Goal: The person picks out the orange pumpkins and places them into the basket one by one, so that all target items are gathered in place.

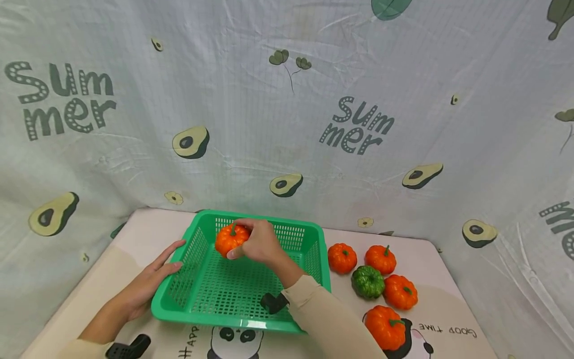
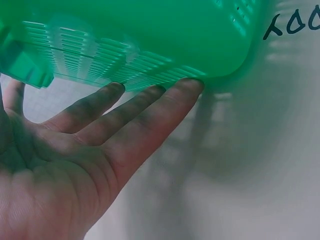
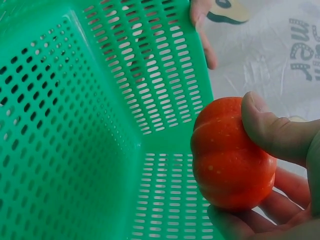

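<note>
The right hand (image 1: 257, 242) had its fingers clamped round an orange pumpkin (image 1: 227, 243) above the basket (image 1: 224, 321). The left hand (image 1: 150, 281) touched the basket's left side, its fingers straight and spread apart. Right of the basket, four other pumpkins (image 1: 400, 292) and a green one (image 1: 368, 282) sat on the tabletop (image 1: 441, 279).

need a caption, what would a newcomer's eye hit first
First, the bright green basket, with the left hand at its left side. Next, the orange pumpkin in the right hand, over the basket. Right of it, four more orange pumpkins sit near a green one.
</note>
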A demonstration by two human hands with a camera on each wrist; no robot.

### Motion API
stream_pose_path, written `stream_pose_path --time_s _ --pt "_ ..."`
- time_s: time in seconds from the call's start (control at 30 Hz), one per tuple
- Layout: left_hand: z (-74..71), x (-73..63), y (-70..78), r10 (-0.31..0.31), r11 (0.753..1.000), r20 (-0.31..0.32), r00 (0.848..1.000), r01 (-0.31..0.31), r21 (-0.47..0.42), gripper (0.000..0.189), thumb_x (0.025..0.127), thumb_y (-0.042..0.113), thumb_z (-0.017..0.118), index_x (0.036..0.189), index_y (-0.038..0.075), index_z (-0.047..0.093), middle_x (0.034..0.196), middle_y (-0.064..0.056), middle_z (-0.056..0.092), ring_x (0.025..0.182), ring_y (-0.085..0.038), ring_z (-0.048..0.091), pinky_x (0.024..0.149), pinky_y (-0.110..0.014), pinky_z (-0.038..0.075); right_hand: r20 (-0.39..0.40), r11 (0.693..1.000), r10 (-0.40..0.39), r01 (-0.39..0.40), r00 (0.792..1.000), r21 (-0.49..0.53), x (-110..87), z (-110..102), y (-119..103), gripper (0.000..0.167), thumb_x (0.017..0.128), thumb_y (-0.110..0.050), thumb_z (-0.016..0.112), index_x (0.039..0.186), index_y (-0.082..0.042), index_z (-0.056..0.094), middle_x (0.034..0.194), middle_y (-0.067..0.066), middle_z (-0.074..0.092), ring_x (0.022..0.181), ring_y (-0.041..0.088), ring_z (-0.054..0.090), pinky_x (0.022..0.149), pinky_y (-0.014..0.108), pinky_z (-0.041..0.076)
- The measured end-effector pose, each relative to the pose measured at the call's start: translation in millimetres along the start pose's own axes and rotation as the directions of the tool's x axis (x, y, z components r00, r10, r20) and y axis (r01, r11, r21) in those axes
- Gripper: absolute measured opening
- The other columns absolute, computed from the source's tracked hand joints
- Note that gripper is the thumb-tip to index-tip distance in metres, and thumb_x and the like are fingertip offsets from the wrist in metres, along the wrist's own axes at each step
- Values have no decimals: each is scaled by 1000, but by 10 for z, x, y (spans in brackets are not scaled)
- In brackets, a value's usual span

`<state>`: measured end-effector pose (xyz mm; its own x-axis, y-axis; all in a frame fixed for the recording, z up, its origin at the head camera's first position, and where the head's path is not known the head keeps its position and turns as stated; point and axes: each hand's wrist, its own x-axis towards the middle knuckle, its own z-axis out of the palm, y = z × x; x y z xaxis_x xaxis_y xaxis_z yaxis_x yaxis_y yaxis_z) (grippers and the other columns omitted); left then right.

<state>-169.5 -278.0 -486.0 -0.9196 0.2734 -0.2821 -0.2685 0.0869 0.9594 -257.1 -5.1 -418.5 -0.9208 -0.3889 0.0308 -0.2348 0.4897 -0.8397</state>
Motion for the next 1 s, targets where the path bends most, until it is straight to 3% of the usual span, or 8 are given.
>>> stream_pose_path --time_s 0.17,0.77,1.0 --pt "-11 1 19 4 1000 6 1000 -4 -13 70 113 35 41 168 35 -3 174 -26 -2 145 -40 40 97 -38 55 3 1000 -10 10 1000 -14 18 7 -31 72 69 -12 98 135 -13 70 130 10 73 111 23 69 86 30 60" --pt "-5 3 9 4 1000 -11 1000 -4 -2 70 112 35 43 168 34 0 174 -25 -5 151 -47 30 99 -39 54 -28 999 -36 35 999 -26 89 67 16 74 68 -17 99 135 -12 70 128 9 74 108 21 70 84 27 59" --pt "-7 -3 17 1 1000 -7 1000 -1 -7 70 113 36 42 168 35 -1 174 -25 -4 148 -43 36 98 -38 54 -28 998 -43 42 999 -41 107 99 19 74 68 -18 100 135 -12 70 128 9 74 107 21 70 83 26 58"
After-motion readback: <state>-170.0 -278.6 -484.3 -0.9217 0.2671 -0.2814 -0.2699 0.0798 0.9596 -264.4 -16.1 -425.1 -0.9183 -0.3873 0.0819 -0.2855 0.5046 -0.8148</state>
